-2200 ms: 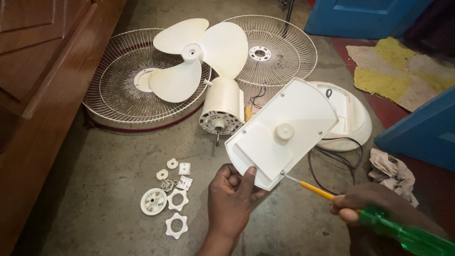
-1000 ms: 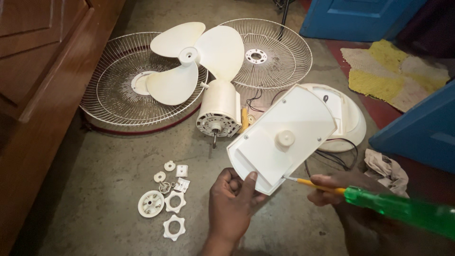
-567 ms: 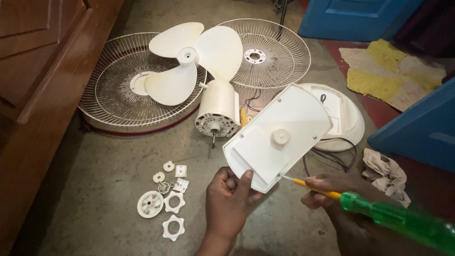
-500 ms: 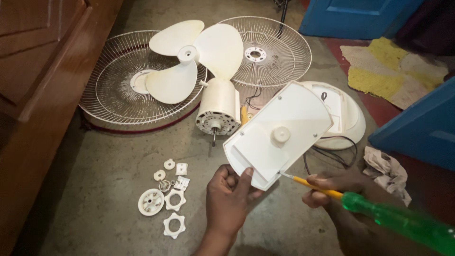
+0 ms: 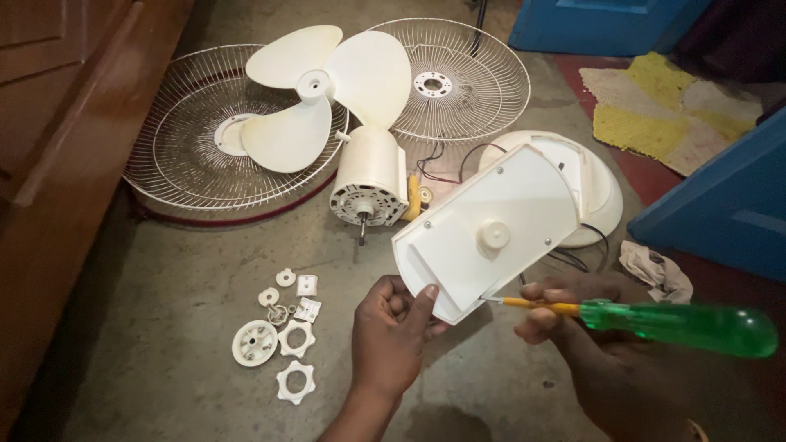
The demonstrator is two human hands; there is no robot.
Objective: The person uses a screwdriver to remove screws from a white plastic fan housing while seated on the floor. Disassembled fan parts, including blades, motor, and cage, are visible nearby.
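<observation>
Floor (image 5: 147, 360): concrete, lying under scattered fan parts.
Left hand (image 5: 391, 336): gripping cover (image 5: 491, 229), near the motor (image 5: 370, 176).
Right hand (image 5: 573, 315): holding screwdriver (image 5: 655, 321), tip touching cover.
Door (image 5: 720, 205): blue, standing right of motor.

The left hand (image 5: 391, 340) grips the lower corner of a white plastic fan cover (image 5: 490, 229), thumb on its face, holding it tilted above the concrete floor (image 5: 147, 385). The right hand (image 5: 573, 315) holds a green-handled screwdriver (image 5: 655, 321), its tip at the cover's lower edge. On the floor beyond lie the fan motor (image 5: 370, 176), a three-blade propeller (image 5: 319, 94) and two wire grilles (image 5: 467, 82). Small white nuts (image 5: 282, 340) lie left of the left hand.
</observation>
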